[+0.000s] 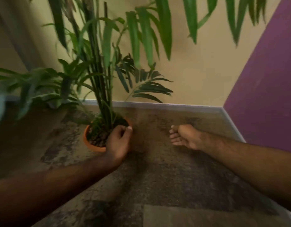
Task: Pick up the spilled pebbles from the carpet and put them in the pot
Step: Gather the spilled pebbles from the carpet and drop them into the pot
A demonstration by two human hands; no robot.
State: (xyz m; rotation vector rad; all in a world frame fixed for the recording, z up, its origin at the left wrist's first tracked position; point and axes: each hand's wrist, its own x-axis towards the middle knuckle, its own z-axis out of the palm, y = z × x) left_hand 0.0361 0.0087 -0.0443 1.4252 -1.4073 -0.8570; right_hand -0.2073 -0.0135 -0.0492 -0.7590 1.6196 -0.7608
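An orange pot (92, 145) stands on the mottled brown carpet (166, 174) and holds a tall green plant (102, 89) over a bed of dark pebbles (99, 139). My left hand (119, 141) hovers at the pot's right rim, fingers curled together; whether it holds pebbles is hidden. My right hand (184, 135) rests low over the carpet to the right of the pot, fingers bunched and pointing left. The view is blurred, so no loose pebbles can be made out on the carpet.
A white skirting board (174, 106) runs along the yellow wall (198, 71) behind the pot. A purple wall (264, 95) closes the corner at right. Long leaves hang from above, and more foliage (35, 86) spreads at the left.
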